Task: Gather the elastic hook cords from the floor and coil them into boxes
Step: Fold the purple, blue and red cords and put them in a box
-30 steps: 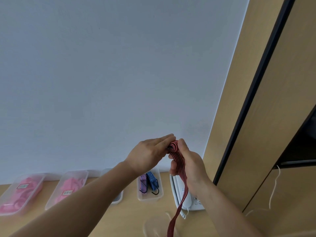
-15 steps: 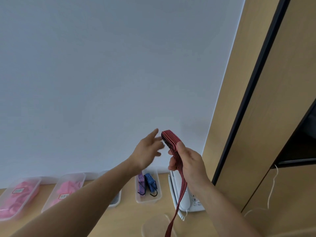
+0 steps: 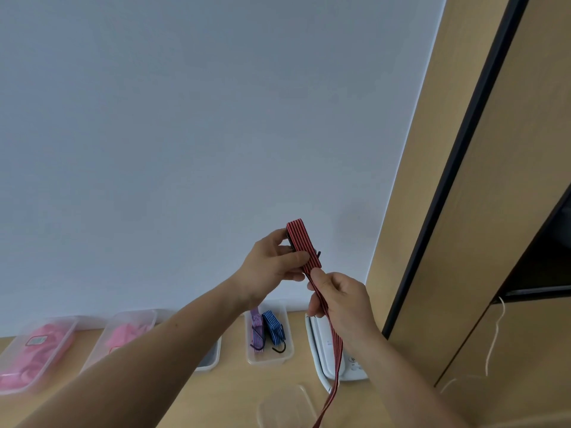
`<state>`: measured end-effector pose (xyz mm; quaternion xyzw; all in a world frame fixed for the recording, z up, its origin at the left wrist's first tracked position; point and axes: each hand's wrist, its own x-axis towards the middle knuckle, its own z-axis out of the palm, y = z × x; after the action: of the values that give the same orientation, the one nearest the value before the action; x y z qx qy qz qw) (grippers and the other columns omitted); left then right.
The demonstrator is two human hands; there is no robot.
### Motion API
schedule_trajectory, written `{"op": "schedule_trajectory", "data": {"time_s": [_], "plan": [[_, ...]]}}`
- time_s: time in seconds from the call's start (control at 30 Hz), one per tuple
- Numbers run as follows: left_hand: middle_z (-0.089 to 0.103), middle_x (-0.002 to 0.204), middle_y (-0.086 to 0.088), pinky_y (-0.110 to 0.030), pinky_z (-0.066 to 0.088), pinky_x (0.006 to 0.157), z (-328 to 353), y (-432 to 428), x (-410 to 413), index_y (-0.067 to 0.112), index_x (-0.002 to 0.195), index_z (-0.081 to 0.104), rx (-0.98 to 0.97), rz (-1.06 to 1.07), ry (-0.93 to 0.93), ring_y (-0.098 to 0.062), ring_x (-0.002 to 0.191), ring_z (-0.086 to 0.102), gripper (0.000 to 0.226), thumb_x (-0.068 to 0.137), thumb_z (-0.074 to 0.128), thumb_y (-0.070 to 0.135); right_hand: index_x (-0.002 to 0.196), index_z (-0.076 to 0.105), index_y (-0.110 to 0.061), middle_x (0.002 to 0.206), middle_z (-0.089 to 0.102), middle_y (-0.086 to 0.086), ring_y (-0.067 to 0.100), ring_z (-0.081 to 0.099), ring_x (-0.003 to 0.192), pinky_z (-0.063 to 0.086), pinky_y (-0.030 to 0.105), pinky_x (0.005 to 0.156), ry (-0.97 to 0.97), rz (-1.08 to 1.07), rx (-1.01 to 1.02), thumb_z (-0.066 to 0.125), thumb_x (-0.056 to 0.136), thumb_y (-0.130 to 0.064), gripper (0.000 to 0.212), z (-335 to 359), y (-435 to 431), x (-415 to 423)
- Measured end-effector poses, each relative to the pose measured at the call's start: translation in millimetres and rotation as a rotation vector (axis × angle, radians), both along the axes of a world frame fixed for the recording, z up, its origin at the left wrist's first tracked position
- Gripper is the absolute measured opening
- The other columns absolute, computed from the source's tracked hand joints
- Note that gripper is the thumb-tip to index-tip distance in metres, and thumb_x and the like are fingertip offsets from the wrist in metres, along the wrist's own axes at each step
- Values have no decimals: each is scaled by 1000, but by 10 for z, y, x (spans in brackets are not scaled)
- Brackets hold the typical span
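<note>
A red striped elastic cord is held up in front of the white wall, its upper end folded into a flat coil with a dark hook showing at the side. My left hand grips that coil between thumb and fingers. My right hand pinches the strap just below, and the loose tail hangs down past the frame's bottom edge. On the wooden surface below, a clear box holds a purple coiled cord and a blue one. An empty clear box sits nearer me.
Two clear lidded boxes with pink contents stand at the left along the wall. A white telephone lies right of the cord box. Wooden cabinet panels rise on the right, with a white string hanging.
My left hand let go of the coil, then came back and now grips it. My right hand slid down the strap. The folded coil has grown longer.
</note>
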<state>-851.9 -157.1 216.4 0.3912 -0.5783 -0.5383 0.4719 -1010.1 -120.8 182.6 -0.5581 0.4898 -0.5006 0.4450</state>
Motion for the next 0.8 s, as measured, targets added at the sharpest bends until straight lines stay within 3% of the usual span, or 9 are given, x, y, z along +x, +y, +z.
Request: {"op": "schedule_trajectory", "data": {"time_s": [0.23, 0.33, 0.43, 0.53, 0.67, 0.8], "plan": [[76, 105, -10, -39, 59, 86, -6, -42, 18, 6, 118, 59, -27, 52, -41, -31, 97, 72, 24, 95, 59, 2, 82, 66, -5, 60, 68, 11, 17, 61, 56, 52, 27, 58, 11, 21, -2, 56, 98, -32, 33, 1, -20, -17], [75, 106, -1, -27, 57, 77, -20, -36, 22, 17, 121, 55, -150, 55, -206, -20, 93, 72, 31, 94, 62, 4, 81, 66, -5, 60, 68, 12, 17, 61, 56, 51, 25, 57, 17, 23, 0, 55, 98, -33, 35, -7, -8, -25], [71, 113, 2, -18, 54, 80, -49, -17, 11, 15, 134, 48, -337, 112, -402, -8, 96, 71, 43, 93, 61, 7, 82, 66, -2, 57, 66, 13, 20, 59, 55, 49, 29, 57, -34, 17, 26, 54, 98, -36, 40, -9, 7, -2], [69, 116, 2, -24, 55, 84, -118, 26, 18, 15, 138, 45, -587, 164, -640, -14, 97, 69, 46, 95, 61, 13, 83, 65, 0, 54, 61, 11, 20, 56, 52, 46, 34, 57, -143, 5, 63, 54, 93, -49, 51, 36, 14, 31], [72, 109, 4, -40, 56, 63, -187, 42, 47, 17, 138, 48, -876, 246, -945, -26, 80, 71, 45, 94, 59, 14, 83, 66, 0, 56, 58, 10, 18, 51, 47, 42, 25, 47, -241, 34, 126, 50, 76, -70, 72, 105, 44, 56], [73, 114, -6, -30, 48, 37, -223, 41, 38, 11, 129, 43, -1188, 266, -1022, -25, 51, 63, 65, 75, 76, -3, 83, 67, -1, 57, 59, 11, 19, 51, 48, 43, 25, 47, -244, 42, 161, 49, 72, -75, 77, 129, 53, 56]]}}
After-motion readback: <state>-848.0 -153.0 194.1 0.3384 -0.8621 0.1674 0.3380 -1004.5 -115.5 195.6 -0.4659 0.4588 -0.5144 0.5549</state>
